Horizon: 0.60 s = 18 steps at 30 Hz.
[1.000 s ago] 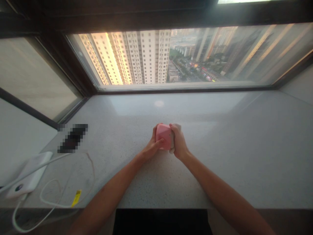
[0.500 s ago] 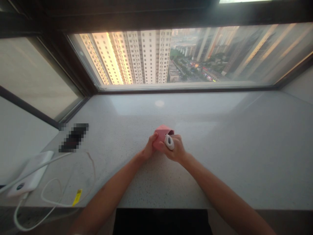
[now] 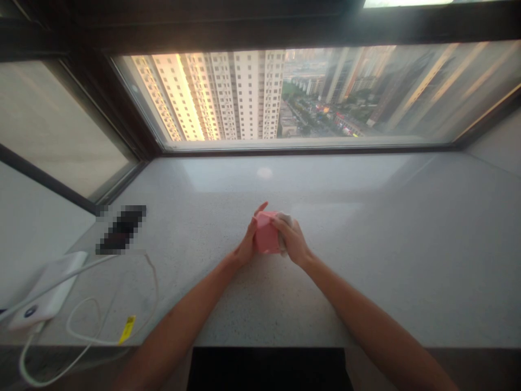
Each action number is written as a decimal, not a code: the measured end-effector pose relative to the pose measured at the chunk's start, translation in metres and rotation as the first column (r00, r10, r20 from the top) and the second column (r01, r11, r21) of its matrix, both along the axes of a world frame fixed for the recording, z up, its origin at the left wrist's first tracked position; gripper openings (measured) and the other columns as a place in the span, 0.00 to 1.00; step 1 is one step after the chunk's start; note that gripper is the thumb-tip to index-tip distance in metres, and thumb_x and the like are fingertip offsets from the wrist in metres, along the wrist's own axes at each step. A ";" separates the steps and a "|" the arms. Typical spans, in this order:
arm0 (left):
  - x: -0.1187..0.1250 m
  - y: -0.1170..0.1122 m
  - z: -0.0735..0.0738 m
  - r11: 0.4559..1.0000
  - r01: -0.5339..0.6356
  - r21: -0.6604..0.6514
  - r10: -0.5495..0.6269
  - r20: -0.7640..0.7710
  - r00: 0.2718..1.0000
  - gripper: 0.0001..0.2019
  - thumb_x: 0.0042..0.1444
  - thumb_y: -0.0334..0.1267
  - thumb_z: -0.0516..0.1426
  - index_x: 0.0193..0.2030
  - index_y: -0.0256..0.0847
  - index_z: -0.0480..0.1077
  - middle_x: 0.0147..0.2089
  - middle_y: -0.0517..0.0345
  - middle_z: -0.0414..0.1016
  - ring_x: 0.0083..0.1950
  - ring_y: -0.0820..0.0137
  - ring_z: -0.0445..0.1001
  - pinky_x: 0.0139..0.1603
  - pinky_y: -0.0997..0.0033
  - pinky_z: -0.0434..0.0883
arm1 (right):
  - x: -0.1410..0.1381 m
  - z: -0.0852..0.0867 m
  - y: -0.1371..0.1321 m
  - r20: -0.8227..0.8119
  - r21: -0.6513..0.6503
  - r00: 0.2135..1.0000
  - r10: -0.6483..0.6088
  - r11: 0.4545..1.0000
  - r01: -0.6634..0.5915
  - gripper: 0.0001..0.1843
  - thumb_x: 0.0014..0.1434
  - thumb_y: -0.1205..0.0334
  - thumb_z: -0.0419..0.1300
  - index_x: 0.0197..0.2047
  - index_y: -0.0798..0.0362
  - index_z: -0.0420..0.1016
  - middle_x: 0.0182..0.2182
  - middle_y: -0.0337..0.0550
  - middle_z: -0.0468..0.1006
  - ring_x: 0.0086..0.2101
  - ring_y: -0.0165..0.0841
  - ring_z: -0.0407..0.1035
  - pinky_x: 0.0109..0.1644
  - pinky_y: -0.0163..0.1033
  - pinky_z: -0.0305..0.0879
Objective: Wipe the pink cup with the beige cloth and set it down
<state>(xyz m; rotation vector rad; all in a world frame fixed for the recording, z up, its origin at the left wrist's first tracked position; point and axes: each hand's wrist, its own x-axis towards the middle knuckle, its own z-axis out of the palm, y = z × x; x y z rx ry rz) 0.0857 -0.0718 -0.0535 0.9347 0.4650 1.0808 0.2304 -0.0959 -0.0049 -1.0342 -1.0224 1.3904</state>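
Observation:
A pink faceted block-shaped object (image 3: 266, 236) sits low over the stone counter in the middle of the view, and I cannot tell what it is. My left hand (image 3: 247, 245) grips its left side, with the thumb raised past the top corner. My right hand (image 3: 292, 240) presses a crumpled pale grey cloth (image 3: 286, 220) against the object's right side. Part of the cloth shows above those fingers and a little below them. The object's far faces are hidden.
The speckled stone counter (image 3: 345, 228) runs under a large window (image 3: 280, 98) overlooking high-rise towers. At the left lie a pixelated dark rectangle (image 3: 121, 229), a white power bank (image 3: 46, 288), a white cable (image 3: 83, 341) and a yellow tag (image 3: 127, 329).
The pink object has turned in my hands. The cloth, earlier bunched white over its front, now lies at its right side under my right fingers. My left thumb now points up.

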 end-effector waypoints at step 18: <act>0.003 0.000 0.002 0.947 0.050 0.318 0.042 -0.277 0.960 0.59 0.57 0.65 0.69 0.83 0.46 0.41 0.69 0.39 0.68 0.63 0.51 0.73 0.68 0.52 0.70 | 0.005 -0.003 0.017 -0.120 -0.003 0.963 -0.240 0.970 0.242 0.26 0.59 0.33 0.63 0.30 0.45 0.59 0.20 0.32 0.68 0.20 0.30 0.63 0.22 0.36 0.63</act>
